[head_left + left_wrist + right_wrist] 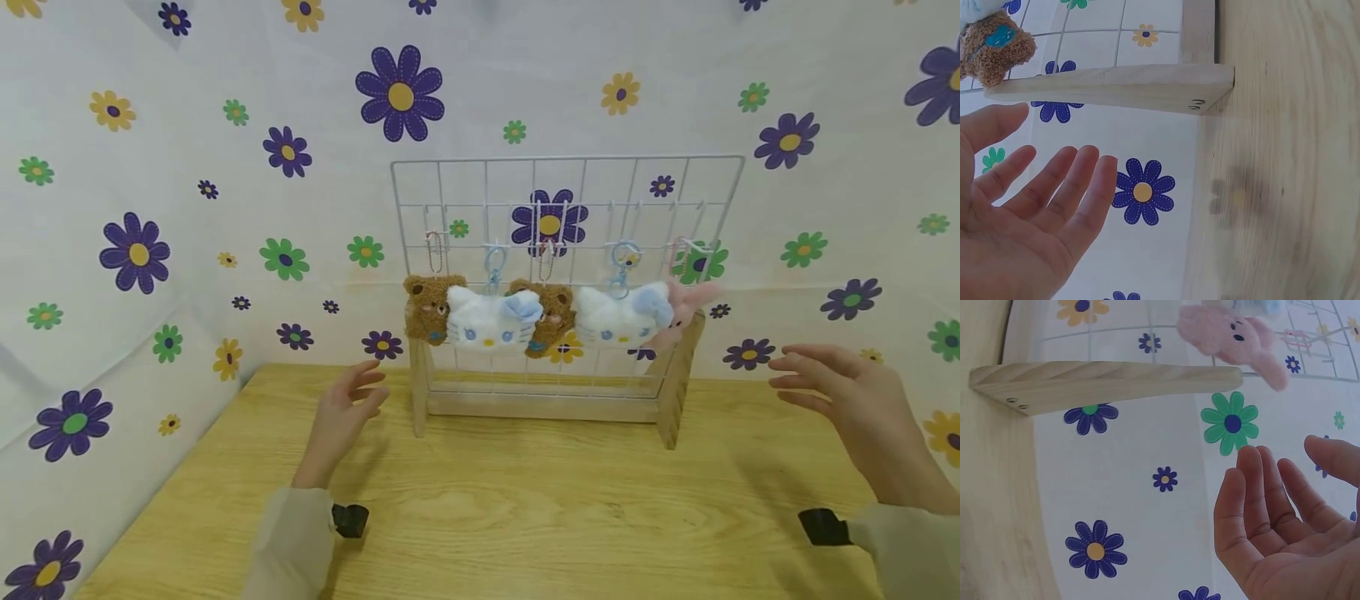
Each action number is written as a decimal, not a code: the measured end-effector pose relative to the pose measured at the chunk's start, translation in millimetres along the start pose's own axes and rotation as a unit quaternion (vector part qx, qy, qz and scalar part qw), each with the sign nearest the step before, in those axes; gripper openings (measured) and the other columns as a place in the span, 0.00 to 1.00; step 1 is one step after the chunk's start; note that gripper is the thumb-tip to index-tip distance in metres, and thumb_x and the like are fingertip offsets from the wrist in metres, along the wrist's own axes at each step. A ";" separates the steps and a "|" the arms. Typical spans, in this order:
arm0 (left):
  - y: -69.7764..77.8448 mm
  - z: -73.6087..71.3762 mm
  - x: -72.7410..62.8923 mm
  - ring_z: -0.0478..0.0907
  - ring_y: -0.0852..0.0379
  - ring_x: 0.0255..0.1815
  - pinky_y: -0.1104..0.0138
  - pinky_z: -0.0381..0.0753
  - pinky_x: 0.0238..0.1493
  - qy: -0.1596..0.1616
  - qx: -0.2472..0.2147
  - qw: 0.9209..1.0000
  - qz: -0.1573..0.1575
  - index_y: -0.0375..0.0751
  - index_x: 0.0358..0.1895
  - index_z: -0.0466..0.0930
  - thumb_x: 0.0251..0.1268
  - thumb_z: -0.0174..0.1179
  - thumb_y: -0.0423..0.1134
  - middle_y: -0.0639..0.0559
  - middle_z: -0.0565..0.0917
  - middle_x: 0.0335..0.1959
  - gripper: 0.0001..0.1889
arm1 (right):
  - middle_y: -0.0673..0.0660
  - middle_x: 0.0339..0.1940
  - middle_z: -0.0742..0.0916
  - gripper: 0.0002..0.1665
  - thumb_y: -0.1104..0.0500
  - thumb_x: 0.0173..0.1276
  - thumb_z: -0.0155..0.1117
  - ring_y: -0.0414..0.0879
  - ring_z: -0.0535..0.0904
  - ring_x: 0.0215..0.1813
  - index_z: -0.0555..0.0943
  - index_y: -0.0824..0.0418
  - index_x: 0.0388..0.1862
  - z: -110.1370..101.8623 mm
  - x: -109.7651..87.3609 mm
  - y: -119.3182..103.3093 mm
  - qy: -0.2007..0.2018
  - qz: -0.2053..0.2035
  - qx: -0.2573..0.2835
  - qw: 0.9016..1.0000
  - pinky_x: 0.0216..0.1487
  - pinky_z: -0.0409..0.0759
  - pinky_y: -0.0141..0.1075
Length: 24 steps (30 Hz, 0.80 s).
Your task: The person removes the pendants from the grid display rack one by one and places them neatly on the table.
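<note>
My left hand (347, 412) hovers over the table left of the rack, its fingers loosely bent around nothing. Off the rack's right side, my right hand (851, 404) is raised with relaxed fingers and an empty palm. Between them stands a white wire grid rack (543, 407) on wooden feet. Plush keychains hang from its hooks: a brown bear (427, 310), a white cat head with a blue bow (487, 321), a second brown bear (557, 312), another white cat head (618, 317) and a pink rabbit (686, 308), partly hidden behind that cat.
The wood-grain table (525, 508) runs under both hands. A white cloth with printed flowers (300, 217) hangs behind the rack and along the left side. The wooden feet (678, 392) of the rack jut forward at either end.
</note>
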State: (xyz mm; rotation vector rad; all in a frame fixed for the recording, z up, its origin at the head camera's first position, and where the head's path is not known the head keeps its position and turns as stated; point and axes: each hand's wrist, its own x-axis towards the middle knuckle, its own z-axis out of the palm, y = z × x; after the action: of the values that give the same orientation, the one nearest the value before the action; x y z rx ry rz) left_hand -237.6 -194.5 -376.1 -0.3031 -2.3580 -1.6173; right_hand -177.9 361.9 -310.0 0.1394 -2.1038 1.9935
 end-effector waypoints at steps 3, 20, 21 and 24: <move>0.2 2.0 3.0 0.77 0.33 0.59 0.59 0.86 0.50 -0.006 -0.013 1.000 -0.024 0.30 0.71 0.69 0.75 0.58 0.31 0.28 0.76 0.63 0.24 | 0.42 0.43 0.89 0.09 0.59 0.78 0.60 0.36 0.86 0.40 0.85 0.51 0.50 2.6 2.2 -4.0 0.006 -0.001 0.011 1.000 0.38 0.83 0.24; -1.7 15.4 13.4 0.77 0.35 0.61 0.57 0.86 0.52 0.000 -0.045 0.998 -0.054 0.36 0.73 0.68 0.74 0.58 0.29 0.30 0.76 0.65 0.26 | 0.46 0.44 0.89 0.08 0.59 0.77 0.60 0.38 0.86 0.42 0.84 0.55 0.50 19.0 11.8 -14.7 -0.008 -0.016 0.047 0.999 0.41 0.84 0.26; -1.0 16.4 13.9 0.77 0.35 0.61 0.57 0.86 0.52 0.001 -0.050 0.997 -0.055 0.36 0.73 0.67 0.74 0.58 0.29 0.30 0.76 0.65 0.26 | 0.46 0.44 0.89 0.08 0.59 0.77 0.60 0.38 0.86 0.42 0.85 0.55 0.50 20.1 12.1 -16.0 -0.010 -0.015 0.051 0.999 0.41 0.84 0.26; 0.0 19.7 15.1 0.76 0.35 0.61 0.55 0.85 0.53 0.004 -0.061 0.996 -0.061 0.34 0.73 0.66 0.73 0.58 0.28 0.30 0.76 0.65 0.27 | 0.46 0.44 0.89 0.09 0.61 0.78 0.59 0.38 0.86 0.41 0.85 0.54 0.49 23.1 13.6 -18.6 -0.014 -0.016 0.054 0.998 0.41 0.84 0.26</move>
State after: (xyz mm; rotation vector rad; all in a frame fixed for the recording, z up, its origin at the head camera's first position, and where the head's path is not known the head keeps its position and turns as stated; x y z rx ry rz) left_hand -253.8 -175.7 -377.8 -0.1791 -2.3177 -1.8190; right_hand -189.1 339.0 -289.7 0.2203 -1.9970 2.0992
